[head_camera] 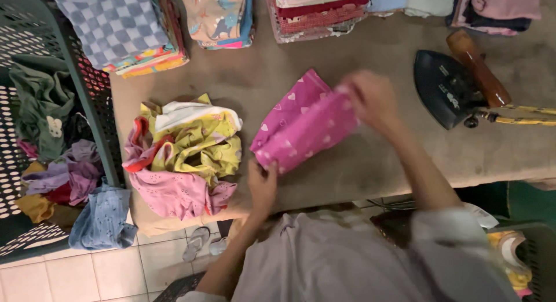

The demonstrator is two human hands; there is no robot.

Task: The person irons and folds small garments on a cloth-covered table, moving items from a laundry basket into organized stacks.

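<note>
Hands worked a bright pink folded cloth with pale heart prints (301, 128) near the padded brown worktop's (370, 163) front edge. Her left hand (262, 186) pinched its near corner; her right hand (370, 99), blurred, gripped the far end. Crumpled yellow and pink garments (185, 157) lay toward the left edge, a black flat iron with a wooden handle (452, 87) toward the right.

No packages, signs or screens visible; small pale label mark on black iron (446, 88), illegible.
</note>
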